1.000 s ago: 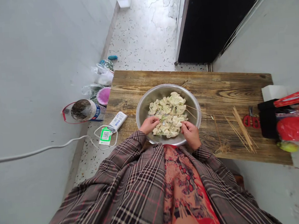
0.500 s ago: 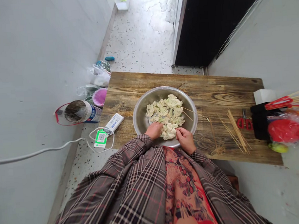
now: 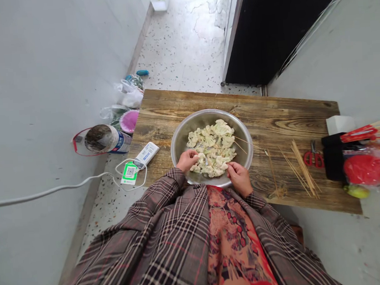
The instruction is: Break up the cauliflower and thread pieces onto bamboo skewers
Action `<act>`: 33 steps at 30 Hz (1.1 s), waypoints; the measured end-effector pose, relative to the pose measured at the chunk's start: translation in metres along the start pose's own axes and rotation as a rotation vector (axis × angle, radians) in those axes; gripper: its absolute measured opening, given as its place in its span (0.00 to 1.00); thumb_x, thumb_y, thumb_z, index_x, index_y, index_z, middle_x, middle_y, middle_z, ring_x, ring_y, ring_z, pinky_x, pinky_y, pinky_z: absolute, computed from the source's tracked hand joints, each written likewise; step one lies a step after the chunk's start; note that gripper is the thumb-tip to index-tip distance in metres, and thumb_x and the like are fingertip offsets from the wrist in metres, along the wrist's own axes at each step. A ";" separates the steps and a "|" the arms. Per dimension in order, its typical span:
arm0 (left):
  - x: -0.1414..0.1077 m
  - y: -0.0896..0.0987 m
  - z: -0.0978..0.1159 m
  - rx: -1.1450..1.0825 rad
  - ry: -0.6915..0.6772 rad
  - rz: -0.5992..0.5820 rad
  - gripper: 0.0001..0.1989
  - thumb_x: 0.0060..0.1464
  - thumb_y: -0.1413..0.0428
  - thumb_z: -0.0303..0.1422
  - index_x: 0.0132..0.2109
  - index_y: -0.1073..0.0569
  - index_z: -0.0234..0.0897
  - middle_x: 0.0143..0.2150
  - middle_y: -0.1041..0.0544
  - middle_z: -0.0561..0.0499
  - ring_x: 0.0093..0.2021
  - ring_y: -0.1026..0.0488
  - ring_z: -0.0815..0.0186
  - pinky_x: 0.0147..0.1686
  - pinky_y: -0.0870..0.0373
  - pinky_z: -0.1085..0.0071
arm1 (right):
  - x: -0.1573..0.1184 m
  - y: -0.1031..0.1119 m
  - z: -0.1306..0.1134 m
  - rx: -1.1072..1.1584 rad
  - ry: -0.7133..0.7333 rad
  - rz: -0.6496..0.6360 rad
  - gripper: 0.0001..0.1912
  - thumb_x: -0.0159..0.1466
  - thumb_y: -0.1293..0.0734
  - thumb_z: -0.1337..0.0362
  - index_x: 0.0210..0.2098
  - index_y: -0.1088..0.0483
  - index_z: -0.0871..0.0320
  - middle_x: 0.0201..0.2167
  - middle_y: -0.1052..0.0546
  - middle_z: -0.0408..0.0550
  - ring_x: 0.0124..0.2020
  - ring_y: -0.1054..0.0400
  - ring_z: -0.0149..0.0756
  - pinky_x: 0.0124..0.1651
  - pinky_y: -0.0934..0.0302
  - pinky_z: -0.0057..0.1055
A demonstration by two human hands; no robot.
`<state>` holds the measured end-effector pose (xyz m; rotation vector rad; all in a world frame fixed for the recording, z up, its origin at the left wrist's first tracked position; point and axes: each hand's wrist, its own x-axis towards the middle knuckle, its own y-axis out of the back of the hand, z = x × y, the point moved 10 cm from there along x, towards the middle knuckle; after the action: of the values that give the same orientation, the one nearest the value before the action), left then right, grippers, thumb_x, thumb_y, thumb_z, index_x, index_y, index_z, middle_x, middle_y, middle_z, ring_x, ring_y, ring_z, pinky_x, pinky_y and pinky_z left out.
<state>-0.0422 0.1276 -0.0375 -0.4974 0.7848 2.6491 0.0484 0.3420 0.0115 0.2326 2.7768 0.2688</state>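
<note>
A wide metal basin (image 3: 178, 139) holds many pale cauliflower pieces (image 3: 223, 129). My left hand (image 3: 187, 160) is over the basin's near left side, its fingers pinched on a small cauliflower floret. At the near right rim, my right hand (image 3: 239, 178) closes its fingertips on the edge of a cauliflower cluster (image 3: 215, 167). Thin sticks (image 3: 241, 146) poke out from the cauliflower toward the right rim.
On the wooden table (image 3: 273, 109), bamboo skewers (image 3: 303, 168) and red scissors (image 3: 313, 158) lie right of the basin. Farther right stands a black holder (image 3: 333, 162). A white power bank (image 3: 147, 153) with a cable sits at the left edge.
My left hand has moved left, away from my right hand, with a floret at its fingers. The view has shifted slightly. My right hand remains at the near right cauliflower.
</note>
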 end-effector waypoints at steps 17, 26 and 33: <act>-0.023 0.014 0.081 -1.068 0.133 -0.081 0.19 0.38 0.35 0.25 0.39 0.31 0.35 0.32 0.27 0.54 0.29 0.27 0.71 0.28 0.32 0.75 | -0.018 -0.005 -0.043 -0.058 0.133 -0.097 0.14 0.64 0.39 0.56 0.35 0.28 0.59 0.17 0.33 0.39 0.21 0.39 0.30 0.29 0.45 0.27; -0.025 0.022 0.093 -1.020 0.035 -0.010 0.24 0.34 0.33 0.26 0.42 0.29 0.34 0.33 0.26 0.53 0.30 0.29 0.72 0.26 0.36 0.78 | -0.021 -0.009 -0.050 -0.080 0.160 -0.121 0.14 0.64 0.39 0.56 0.35 0.27 0.59 0.17 0.32 0.39 0.21 0.38 0.30 0.28 0.45 0.27; -0.027 0.019 0.094 -1.025 0.052 -0.035 0.20 0.35 0.32 0.28 0.40 0.25 0.33 0.30 0.26 0.53 0.26 0.34 0.76 0.23 0.42 0.79 | -0.023 -0.014 -0.052 -0.116 0.184 -0.149 0.15 0.64 0.39 0.57 0.32 0.27 0.59 0.17 0.32 0.40 0.20 0.38 0.30 0.28 0.44 0.27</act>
<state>-0.0478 0.1607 0.0567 -0.7878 -0.6471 2.8269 0.0497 0.3157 0.0635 -0.0302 2.9275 0.4320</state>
